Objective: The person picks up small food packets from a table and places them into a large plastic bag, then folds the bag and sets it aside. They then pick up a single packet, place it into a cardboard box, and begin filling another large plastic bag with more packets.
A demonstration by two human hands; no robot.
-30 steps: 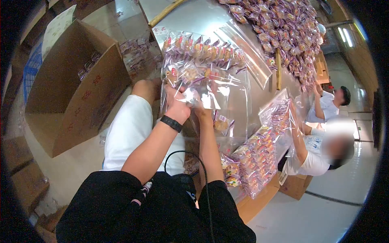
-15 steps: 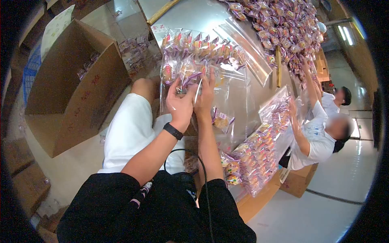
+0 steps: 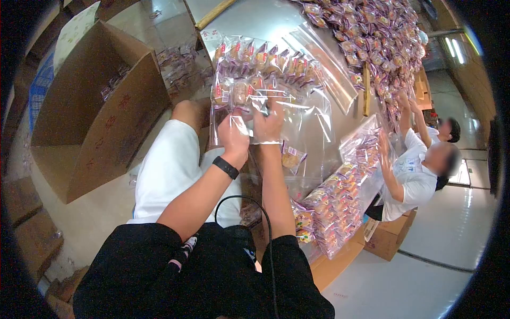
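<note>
A clear plastic bag (image 3: 297, 114) lies on the steel table (image 3: 255, 18) in front of me, holding two rows of small purple-and-red wrapped snacks (image 3: 265, 61) at its far end. My left hand (image 3: 234, 139), with a black band on the wrist, pinches the bag's near open edge. My right hand (image 3: 268, 125) is inside the bag's mouth, fingers against the nearer row of snacks. One loose wrapped snack (image 3: 291, 158) lies just right of my right forearm.
A large open cardboard box (image 3: 90, 114) stands on the floor to the left. A filled bag of snacks (image 3: 340, 207) lies at the table's right edge. A big heap of loose snacks (image 3: 372, 37) covers the far table. Two seated people (image 3: 419, 175) work at the right.
My hands drew back toward me along the bag, then my right hand pushed the nearer row of snacks deeper. The person at the right lowered an arm toward the snack heap.
</note>
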